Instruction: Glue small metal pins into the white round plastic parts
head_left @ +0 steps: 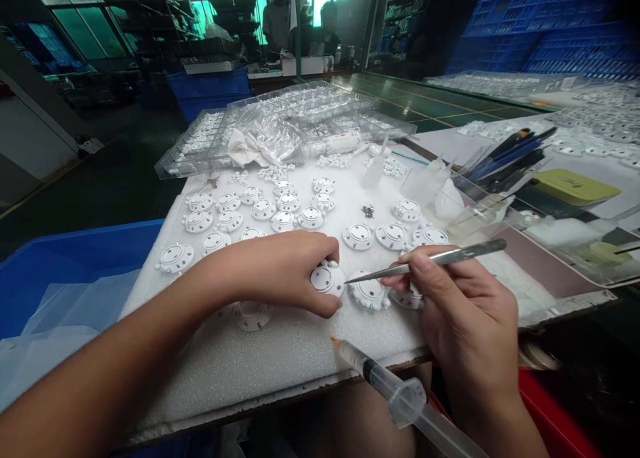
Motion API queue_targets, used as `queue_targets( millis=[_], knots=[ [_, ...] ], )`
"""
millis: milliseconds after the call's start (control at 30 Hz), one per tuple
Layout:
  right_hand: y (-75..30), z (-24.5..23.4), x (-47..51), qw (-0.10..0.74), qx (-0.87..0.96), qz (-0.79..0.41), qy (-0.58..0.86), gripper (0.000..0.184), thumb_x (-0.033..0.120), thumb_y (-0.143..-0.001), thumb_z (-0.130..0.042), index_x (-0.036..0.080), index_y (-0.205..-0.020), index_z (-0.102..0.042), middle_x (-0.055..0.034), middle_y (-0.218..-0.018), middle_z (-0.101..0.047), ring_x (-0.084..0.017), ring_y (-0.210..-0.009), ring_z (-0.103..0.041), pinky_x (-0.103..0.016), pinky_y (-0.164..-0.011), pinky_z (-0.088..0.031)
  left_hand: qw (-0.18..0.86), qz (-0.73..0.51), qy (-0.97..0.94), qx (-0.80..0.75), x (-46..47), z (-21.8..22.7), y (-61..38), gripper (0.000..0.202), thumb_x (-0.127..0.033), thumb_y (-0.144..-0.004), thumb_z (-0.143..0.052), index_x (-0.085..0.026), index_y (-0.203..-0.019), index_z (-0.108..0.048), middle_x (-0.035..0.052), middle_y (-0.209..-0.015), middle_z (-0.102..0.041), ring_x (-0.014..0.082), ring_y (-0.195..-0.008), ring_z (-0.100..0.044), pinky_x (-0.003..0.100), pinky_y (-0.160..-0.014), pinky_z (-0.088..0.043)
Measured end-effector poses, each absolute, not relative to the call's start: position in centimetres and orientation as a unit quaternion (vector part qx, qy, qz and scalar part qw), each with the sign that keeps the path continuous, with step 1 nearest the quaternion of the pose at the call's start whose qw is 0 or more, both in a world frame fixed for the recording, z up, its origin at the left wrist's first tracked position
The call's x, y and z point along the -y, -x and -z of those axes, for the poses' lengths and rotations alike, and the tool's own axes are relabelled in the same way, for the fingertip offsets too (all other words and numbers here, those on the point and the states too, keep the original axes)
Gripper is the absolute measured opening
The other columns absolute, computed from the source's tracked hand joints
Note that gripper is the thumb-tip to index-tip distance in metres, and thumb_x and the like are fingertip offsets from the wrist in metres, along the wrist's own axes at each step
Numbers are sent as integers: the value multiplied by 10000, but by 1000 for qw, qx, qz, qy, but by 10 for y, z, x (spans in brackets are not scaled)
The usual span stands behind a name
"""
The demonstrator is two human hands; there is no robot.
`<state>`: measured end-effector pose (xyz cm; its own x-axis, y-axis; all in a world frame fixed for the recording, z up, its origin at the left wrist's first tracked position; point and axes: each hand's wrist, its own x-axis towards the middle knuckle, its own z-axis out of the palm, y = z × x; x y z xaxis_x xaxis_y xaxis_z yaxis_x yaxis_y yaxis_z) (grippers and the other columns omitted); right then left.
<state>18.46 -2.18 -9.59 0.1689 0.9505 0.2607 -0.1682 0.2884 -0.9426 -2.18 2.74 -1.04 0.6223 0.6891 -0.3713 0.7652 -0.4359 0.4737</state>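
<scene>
My left hand (285, 268) grips a small round white plastic part (327, 279) with dark holes, thumb and fingers on its sides, over the white foam sheet (300, 358). Pinched in my right hand (460, 298) are metal tweezers (450, 255), their tip at the right edge of that part. A similar white part (369, 291) lies just right of it, beneath the tweezers. Several more such parts stand in loose rows on the foam. A small heap of tiny dark pieces (368, 211) lies behind them. Below my hands, a clear syringe (380, 378) with an orange tip juts over the front edge.
Clear trays (200, 141) of small white pieces and a crumpled plastic bag (273, 135) stand at the back. On the right are a small bottle (374, 171), a yellow box (575, 186) and a bin of tools (515, 155). A blue crate (135, 235) sits at left.
</scene>
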Motion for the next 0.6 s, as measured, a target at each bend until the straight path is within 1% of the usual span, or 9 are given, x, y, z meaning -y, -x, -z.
queue_targets(
  millis=[67,133,200,267,333,400,500,600],
  knots=[
    [-181,92,24,676,477,-406,387,78,275,-887,-642,291,-935,-701,20,-800,-666,-115,-707,-639,-238,-675,-521,318,55,-842,-432,-27,10,22,391,-491,-761,-626,-245,-1056,-550,12,-941,-588,184,-774,-555,255,-570,-391],
    [-175,86,29,697,498,-351,379,121,272,-916,-596,316,-965,-697,10,-879,-672,-140,-780,-638,-288,-745,-517,323,21,-839,-438,-26,10,21,393,-486,-757,-639,-244,-1055,-555,19,-965,-585,187,-782,-561,260,-588,-410],
    [-171,80,33,682,538,-295,397,175,251,-942,-548,335,-1007,-687,7,-959,-677,-149,-839,-631,-312,-811,-502,336,-37,-827,-449,-21,7,17,404,-459,-759,-655,-234,-1078,-551,26,-980,-580,184,-784,-574,267,-613,-437],
    [-168,76,35,634,588,-268,425,200,229,-949,-531,332,-1040,-677,5,-1002,-673,-133,-870,-622,-277,-833,-494,356,-101,-811,-454,-16,3,12,412,-417,-766,-667,-219,-1106,-546,24,-949,-580,173,-763,-582,270,-630,-458],
    [-167,75,32,600,610,-283,434,163,234,-928,-574,315,-1032,-669,6,-1016,-660,-113,-904,-616,-214,-818,-497,367,-151,-800,-450,-12,-2,8,397,-386,-766,-678,-209,-1099,-553,11,-888,-574,164,-740,-574,267,-632,-467],
    [-167,77,27,605,587,-344,414,106,253,-891,-632,294,-986,-648,5,-1017,-641,-107,-914,-617,-181,-791,-506,362,-176,-799,-446,-10,-4,5,364,-366,-766,-681,-205,-1070,-563,-1,-838,-561,159,-727,-557,261,-619,-461],
    [-166,83,21,625,533,-441,362,101,263,-866,-660,269,-948,-600,-3,-1005,-615,-117,-905,-622,-201,-788,-520,352,-173,-803,-449,-9,-6,3,360,-336,-769,-678,-187,-1077,-568,4,-862,-560,150,-734,-545,257,-620,-444],
    [-164,87,19,632,517,-467,341,131,244,-840,-685,249,-931,-591,-15,-998,-597,-130,-922,-617,-229,-822,-523,349,-171,-804,-450,-10,-5,3,366,-325,-764,-679,-173,-1080,-574,14,-912,-573,136,-718,-531,250,-609,-426]
  ],
)
